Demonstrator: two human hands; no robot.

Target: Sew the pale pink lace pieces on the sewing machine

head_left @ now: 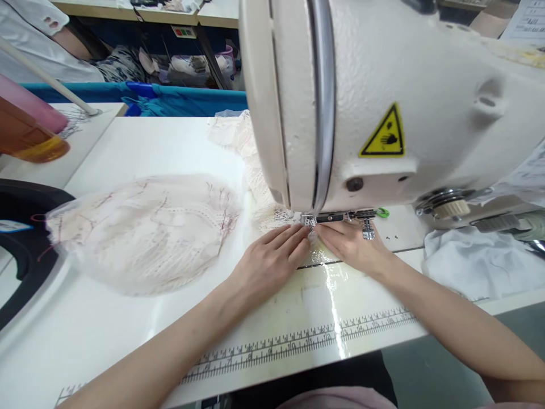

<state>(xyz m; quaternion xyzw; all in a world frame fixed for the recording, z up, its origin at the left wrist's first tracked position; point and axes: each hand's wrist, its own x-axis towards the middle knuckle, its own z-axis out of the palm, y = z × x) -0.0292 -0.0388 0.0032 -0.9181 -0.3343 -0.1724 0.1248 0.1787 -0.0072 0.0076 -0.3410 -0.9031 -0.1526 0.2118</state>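
Note:
Under the head of a white sewing machine (392, 68), a strip of cream lace fabric (259, 193) runs back across the table past the presser foot (313, 220). My left hand (275, 255) lies flat on the lace just left of the foot, its fingers stretched out and close together. From the other side my right hand (355, 247) reaches in, fingers extended flat on the fabric. Parts of those fingers are hidden by the foot and the metal guide. The lace edge between both hands is small and partly covered.
A pile of cream lace pieces with red threads (149, 233) lies left on the white table. White cloth (481, 261) sits at the right. A printed ruler (293, 346) lines the front edge. A black curved object (29, 244) and an amber bottle (29, 133) stand left; another person's sleeve (38, 34) shows behind.

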